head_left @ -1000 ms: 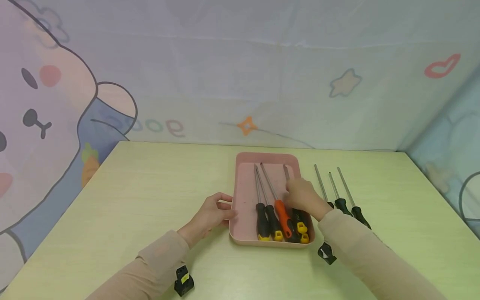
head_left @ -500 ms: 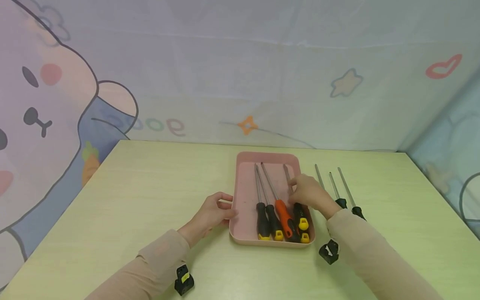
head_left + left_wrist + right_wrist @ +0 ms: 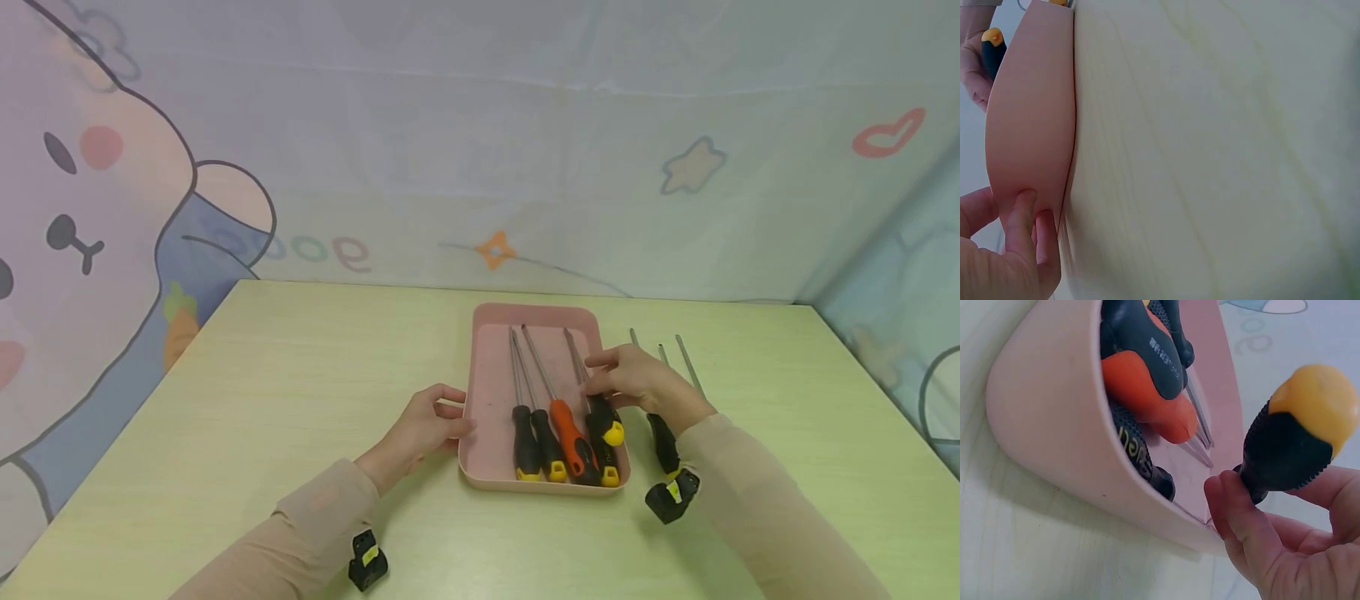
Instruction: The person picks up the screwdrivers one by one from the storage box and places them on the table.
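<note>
Driver (image 3: 1291,434), black with a yellow butt, is over the right side of the tray (image 3: 536,486); its handle now rides above the rim, where half a second ago it lay lower among the others. Butt has also swung right and uncovered more of the black driver (image 3: 606,458) below it. Shaft still points to the far end; can't tell if the tip touches the tray floor. Reads as a pick under way: this one is coming loose, the rest of the tray's lot is unmoved. Right grip (image 3: 641,382) is clamped on the driver, fingertips pinching the handle's far end next to the shaft; it has drifted slightly right, reaching in across the right wall, forearm from near right, fingers pointing left, butt hanging toward the near side. Left grip (image 3: 417,429) hasn't moved: clamped on the tray's left wall, thumb over the rim, fingers against the outside, likely steadying it. Also in the tray, left to right: two black drivers (image 3: 527,442) and an orange driver (image 3: 572,442). Three more drivers (image 3: 663,442) lie on the bench (image 3: 337,350) just right of the tray, partly hidden by the right arm. Printed backdrop (image 3: 525,167) on the far side.
</note>
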`<state>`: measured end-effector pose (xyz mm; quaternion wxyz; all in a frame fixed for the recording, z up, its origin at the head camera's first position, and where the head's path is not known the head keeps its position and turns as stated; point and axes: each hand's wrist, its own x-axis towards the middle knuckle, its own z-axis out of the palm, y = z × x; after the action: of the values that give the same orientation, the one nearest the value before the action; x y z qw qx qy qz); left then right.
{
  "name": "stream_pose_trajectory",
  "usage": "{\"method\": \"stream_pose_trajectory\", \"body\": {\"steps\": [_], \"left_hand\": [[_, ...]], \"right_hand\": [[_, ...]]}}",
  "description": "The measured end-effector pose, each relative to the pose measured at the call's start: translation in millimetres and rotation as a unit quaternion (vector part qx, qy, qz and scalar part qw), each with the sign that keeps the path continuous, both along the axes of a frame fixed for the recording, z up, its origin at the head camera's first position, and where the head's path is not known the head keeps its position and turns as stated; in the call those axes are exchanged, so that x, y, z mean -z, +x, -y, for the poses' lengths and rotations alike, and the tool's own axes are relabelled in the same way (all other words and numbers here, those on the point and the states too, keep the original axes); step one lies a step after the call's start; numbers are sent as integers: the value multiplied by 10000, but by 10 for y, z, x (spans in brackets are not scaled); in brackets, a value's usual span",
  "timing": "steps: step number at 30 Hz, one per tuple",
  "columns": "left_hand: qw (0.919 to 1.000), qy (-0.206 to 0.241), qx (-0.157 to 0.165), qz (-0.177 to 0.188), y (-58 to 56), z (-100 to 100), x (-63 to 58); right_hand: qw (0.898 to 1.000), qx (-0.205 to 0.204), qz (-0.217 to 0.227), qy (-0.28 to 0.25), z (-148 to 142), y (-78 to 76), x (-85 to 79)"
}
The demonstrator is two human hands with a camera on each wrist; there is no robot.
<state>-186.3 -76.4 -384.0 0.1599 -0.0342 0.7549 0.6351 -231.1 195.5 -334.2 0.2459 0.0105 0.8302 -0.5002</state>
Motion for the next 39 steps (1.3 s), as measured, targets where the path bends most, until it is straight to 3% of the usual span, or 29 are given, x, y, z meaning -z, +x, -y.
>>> {"method": "stream_pose_trajectory", "body": {"steps": [13, 31, 39], "left_hand": [[10000, -35, 11, 19, -10, 7, 6], [10000, -43, -20, 9, -30, 5, 27], [10000, -28, -12, 14, -27, 6, 31]], "right_hand": [[9988, -5, 84, -480, -78, 7, -43], [9933, -329, 231, -1085, -337, 6, -151], [9962, -319, 107, -806, -426, 28, -200]]}}
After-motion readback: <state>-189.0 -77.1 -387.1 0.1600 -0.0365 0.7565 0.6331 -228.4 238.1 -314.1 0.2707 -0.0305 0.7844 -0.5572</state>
